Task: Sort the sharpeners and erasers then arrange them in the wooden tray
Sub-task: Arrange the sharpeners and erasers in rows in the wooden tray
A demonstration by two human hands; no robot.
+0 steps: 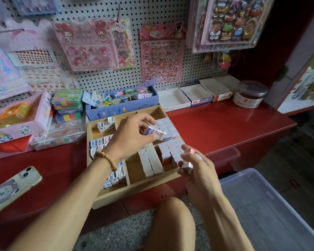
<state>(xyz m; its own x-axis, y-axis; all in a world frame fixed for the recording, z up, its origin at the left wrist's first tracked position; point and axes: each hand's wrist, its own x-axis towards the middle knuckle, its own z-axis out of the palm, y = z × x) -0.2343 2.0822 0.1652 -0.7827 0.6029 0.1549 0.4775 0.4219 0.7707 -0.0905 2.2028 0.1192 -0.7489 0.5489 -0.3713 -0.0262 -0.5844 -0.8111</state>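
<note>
Wooden tray (109, 197) on red counter (216, 127), compartments part-filled with wrapped erasers (168, 126) and sharpeners (101, 143). Left hand (132, 135) pinches one eraser (157, 133) over the tray. Right hand (196, 166) grips several at the tray's right edge. Phone (11, 189) lies left.
</note>
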